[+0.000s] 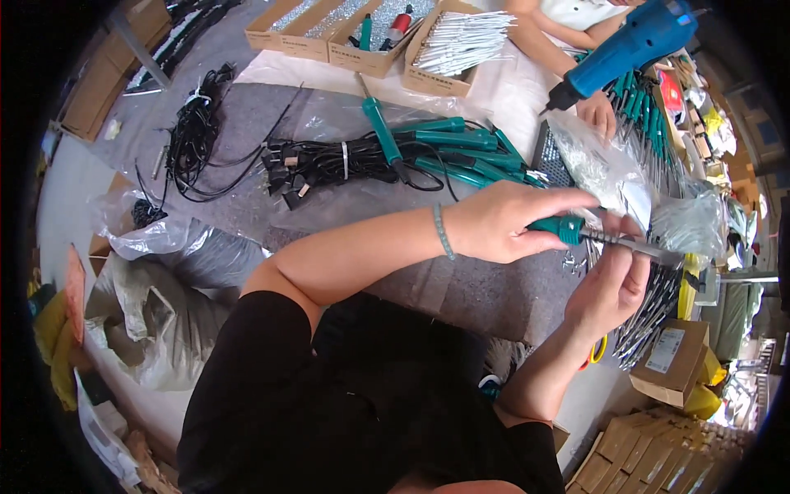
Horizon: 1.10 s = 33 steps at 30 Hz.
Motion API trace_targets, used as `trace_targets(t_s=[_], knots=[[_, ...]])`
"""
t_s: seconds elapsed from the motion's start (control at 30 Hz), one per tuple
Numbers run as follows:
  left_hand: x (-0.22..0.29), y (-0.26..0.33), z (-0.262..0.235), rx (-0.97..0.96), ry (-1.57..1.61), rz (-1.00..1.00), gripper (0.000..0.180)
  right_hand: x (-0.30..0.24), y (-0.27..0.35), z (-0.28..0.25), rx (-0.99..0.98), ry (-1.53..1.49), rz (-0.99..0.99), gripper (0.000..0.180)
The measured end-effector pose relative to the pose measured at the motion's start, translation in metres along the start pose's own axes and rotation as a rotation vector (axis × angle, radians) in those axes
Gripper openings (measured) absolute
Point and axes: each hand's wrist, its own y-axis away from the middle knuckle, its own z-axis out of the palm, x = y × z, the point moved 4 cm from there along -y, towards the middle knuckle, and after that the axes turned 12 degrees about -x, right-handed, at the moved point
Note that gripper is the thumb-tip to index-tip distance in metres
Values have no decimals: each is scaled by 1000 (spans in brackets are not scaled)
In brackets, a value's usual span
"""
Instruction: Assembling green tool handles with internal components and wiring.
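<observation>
My left hand [514, 221] is closed around the green handle of a soldering iron [568, 229], held above the right part of the table. My right hand [611, 284] pinches its metal barrel [646, 248] with the fingertips. The iron points rightward, roughly level. Behind my left hand lie several green-handled soldering irons [465, 140] with a tied bundle of black cords and plugs [329, 160]. One more iron [379, 128] rests across that bundle with its tip pointing away.
Cardboard trays [350, 49] of small metal parts and a box of white rods [448, 49] stand at the back. A blue power screwdriver [629, 53] hangs at upper right. Another person's hand [597, 114] is beyond it. Plastic bags [597, 160] and metal rods [654, 321] lie right; a black cord bundle [193, 148] lies left.
</observation>
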Motion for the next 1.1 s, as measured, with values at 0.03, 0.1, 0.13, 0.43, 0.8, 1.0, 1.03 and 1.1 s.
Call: trace_targets(t_s=[0.03, 0.1, 0.13, 0.43, 0.8, 1.0, 1.03, 1.1], knots=[[6, 2, -9, 194, -46, 31, 59, -7, -3, 7, -57, -19, -150, 48], [11, 18, -33, 527, -245, -19, 59, -18, -1, 11, -152, 42, -267, 72], [6, 33, -53, 673, -410, -101, 58, -16, 1, 12, -133, 4, -307, 58], [-58, 127, -209, 757, -712, -960, 73, 67, 41, -32, -19, 191, 265, 27], [-32, 105, -180, 420, -1233, -1103, 34, 87, 1, -27, -334, 1000, 18, 13], [-33, 1, -1, -25, -857, -258, 18, 104, -6, -5, -378, 1050, 94, 20], [-48, -3, 14, -41, -881, -144, 27, 110, -4, -4, -368, 1054, 45, 22], [-64, -1, 26, -110, -878, -215, 32, 114, 0, -1, -378, 1048, 16, 28]])
